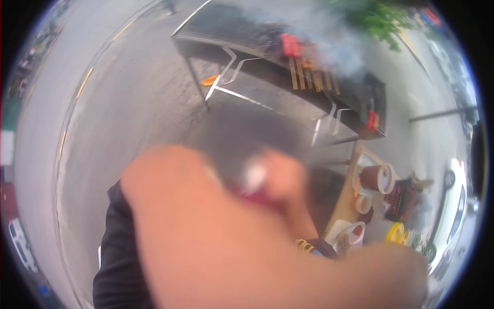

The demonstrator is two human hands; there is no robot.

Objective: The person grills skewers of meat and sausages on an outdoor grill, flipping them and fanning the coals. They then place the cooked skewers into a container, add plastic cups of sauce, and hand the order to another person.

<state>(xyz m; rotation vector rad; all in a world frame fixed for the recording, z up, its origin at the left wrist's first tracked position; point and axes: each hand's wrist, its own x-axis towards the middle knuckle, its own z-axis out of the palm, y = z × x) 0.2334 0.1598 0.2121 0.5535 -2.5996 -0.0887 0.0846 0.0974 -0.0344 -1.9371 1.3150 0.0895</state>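
Note:
A bare arm [216,239], close to the camera and blurred, spans the lower middle; it seems to be my left, and its hand cannot be made out. Beyond it, what looks like my right hand [285,177] is bent near a small white thing [254,174] and a magenta patch [256,197]. Blur hides whether its fingers grip either one. A dark sleeve [119,251] shows at lower left. Ahead stands a long metal charcoal grill [231,54]. Several flat wooden skewers [305,77] jut over its near edge, with red food [290,45] on some.
Smoke [332,42] drifts off the grill towards green leaves [380,23]. At right, a wooden table [343,197] bears a brown tub [376,178], a small cup [363,204] and a white container [354,233]. Farther right is a white car [451,216]. A yellow-marked kerb [83,83] curves along the left.

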